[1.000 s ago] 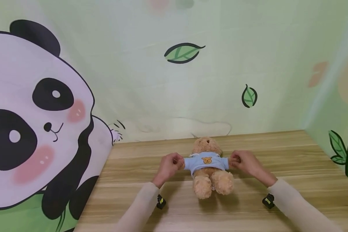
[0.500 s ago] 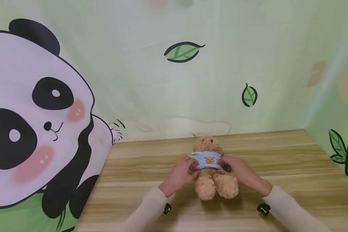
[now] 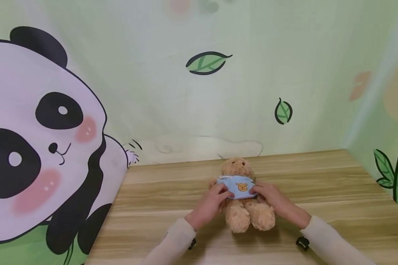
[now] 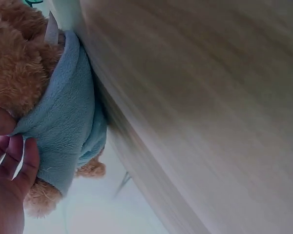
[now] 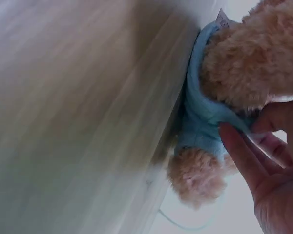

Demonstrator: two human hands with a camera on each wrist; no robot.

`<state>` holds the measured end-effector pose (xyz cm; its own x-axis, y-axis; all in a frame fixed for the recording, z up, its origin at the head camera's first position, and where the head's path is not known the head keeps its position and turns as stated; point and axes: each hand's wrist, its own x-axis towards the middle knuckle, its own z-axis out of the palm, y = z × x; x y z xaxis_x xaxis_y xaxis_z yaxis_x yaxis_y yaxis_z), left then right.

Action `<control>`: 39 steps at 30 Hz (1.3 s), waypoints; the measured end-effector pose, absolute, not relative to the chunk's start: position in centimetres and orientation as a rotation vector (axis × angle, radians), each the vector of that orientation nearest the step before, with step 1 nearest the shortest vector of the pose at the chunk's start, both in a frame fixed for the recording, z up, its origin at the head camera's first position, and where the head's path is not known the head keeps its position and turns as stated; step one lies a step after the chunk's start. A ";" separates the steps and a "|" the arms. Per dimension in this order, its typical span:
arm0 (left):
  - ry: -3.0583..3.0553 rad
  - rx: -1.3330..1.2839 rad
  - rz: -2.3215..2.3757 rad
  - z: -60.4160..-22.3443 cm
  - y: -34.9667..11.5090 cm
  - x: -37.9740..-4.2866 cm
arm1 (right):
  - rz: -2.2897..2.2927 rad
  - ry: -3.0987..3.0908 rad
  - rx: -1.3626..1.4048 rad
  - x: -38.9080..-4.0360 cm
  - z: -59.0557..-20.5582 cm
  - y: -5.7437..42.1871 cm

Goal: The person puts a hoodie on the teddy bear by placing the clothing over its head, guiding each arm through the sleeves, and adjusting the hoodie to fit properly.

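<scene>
A light-brown teddy bear (image 3: 237, 167) lies on its back, its head toward the far edge and its legs toward me. It wears a light blue shirt (image 3: 229, 187) with a small bear face on the front. My left hand (image 3: 208, 206) pinches the shirt's lower hem on the left side; the left wrist view has thumb and fingers meeting at the blue fabric (image 4: 63, 117). On the other side, my right hand (image 3: 274, 199) pinches the hem too, with thumb and fingers (image 5: 241, 156) at the cloth's edge in the right wrist view. A whitish tag (image 5: 223, 19) sticks out beneath the bear.
The wood-grain table (image 3: 152, 221) ends at a pale green backdrop (image 3: 159, 92) just behind the bear's head. A large printed panda (image 3: 69, 173) covers the left side. Black devices sit at both wrists, the right one (image 3: 302, 243) plainly visible.
Both hands have let go of the bear's paws, moved inward and taken hold of the shirt's lower hem. The bear has shifted slightly to the right and toward me.
</scene>
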<state>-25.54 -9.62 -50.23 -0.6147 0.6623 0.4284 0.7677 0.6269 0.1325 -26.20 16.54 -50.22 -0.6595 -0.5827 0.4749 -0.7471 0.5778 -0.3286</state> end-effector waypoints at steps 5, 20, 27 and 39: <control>-2.535 -1.114 -0.426 -49.8 -9.7 -25.3 | 0.758 -2.466 1.075 -26.1 -50.6 17.2; -2.633 -0.990 -0.706 -50.6 -10.8 -24.6 | 0.809 -2.572 0.959 -25.3 -51.2 16.9; -2.686 -0.965 -0.714 -50.8 -10.9 -24.3 | 0.885 -2.546 0.960 -25.4 -51.4 16.4; -2.646 -0.920 -0.533 -50.3 -10.7 -24.2 | 0.819 -2.551 0.842 -25.3 -50.9 15.8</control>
